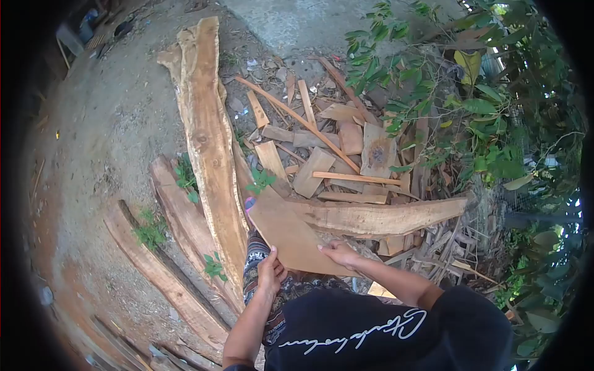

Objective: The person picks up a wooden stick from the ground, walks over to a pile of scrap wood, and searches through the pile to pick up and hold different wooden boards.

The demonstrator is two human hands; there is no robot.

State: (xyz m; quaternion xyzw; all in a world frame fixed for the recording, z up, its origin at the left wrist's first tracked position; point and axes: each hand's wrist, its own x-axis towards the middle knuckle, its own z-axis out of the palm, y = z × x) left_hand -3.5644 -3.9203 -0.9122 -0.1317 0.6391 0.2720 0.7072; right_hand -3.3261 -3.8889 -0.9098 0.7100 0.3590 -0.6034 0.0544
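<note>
A flat, light brown wooden board point(297, 238) is held between both hands in front of my body, tilted across my legs. My left hand point(270, 272) grips its near left edge, with the fingers curled at the edge. My right hand point(340, 253) holds the right side, its thumb on the top face and the other fingers partly hidden. Beyond the board, a long curved plank point(396, 217) reaches to the right, and the board overlaps its left end.
Long rough slabs lie on the dirt, including a pale one point(207, 123) running away from me. Offcuts such as a stained block point(378, 150) are piled ahead. Leafy branches point(489, 111) hang at the right. A concrete patch point(297, 25) lies at the back.
</note>
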